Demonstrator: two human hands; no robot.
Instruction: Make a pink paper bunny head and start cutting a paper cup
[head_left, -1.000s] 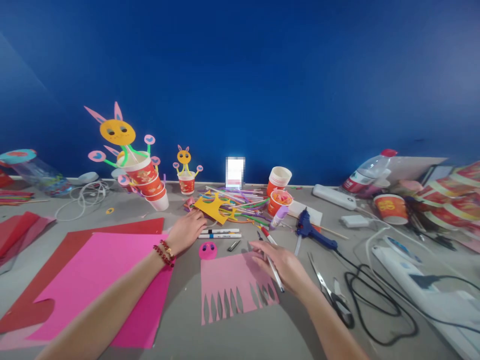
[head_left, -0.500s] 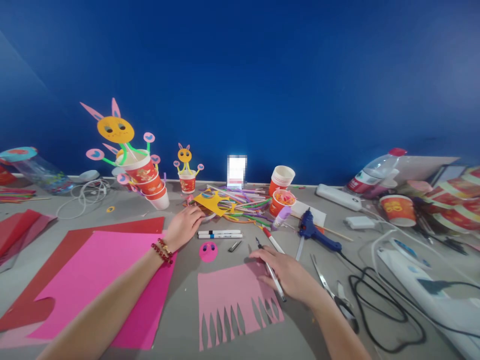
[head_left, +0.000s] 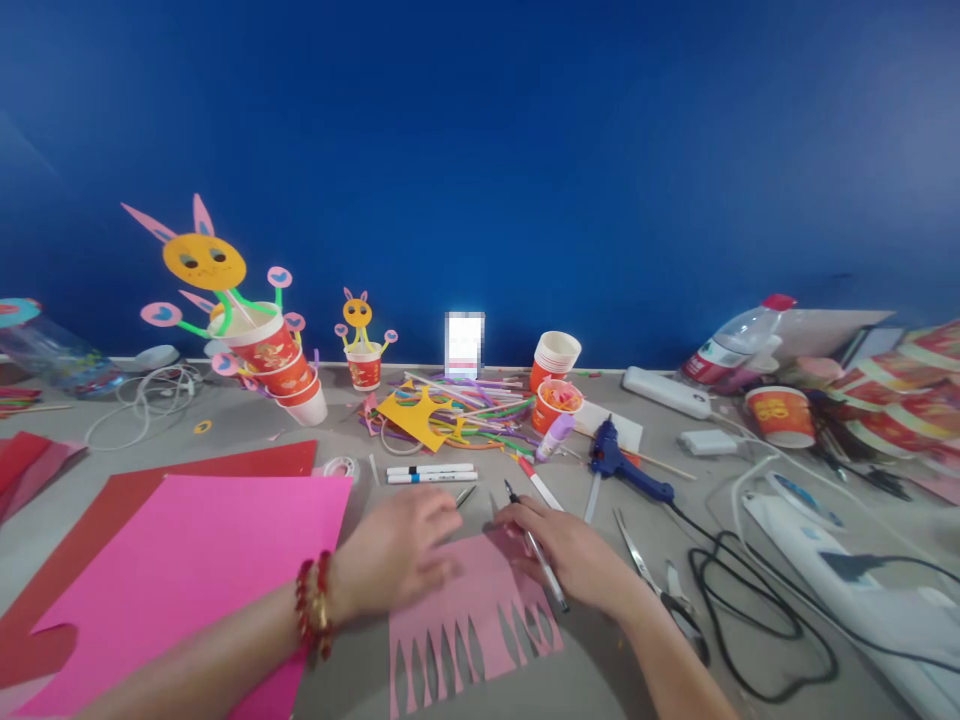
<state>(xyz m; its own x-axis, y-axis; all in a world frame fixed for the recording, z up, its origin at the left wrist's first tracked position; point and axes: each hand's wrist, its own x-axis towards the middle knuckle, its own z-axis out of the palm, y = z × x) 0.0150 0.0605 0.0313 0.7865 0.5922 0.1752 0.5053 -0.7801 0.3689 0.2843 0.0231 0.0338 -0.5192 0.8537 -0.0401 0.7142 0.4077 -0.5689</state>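
Here's the left hand (head_left: 397,552), blurred, fingers loosely open over the left side of the slitted pink paper (head_left: 457,620), touch impossible to tell; and the right hand (head_left: 566,550) has the pen (head_left: 546,570) gripped, its fingers at the paper's upper right; two markers (head_left: 431,473) lie just beyond, scissors (head_left: 652,575) to the right; glue gun (head_left: 626,468) behind them.

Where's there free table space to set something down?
Bare tabletop shows nearest you, between the cut pale-pink sheet and your right forearm, and in a narrow strip between that sheet and the magenta paper. It's crowded around the yellow cutout, glue gun and black cord.
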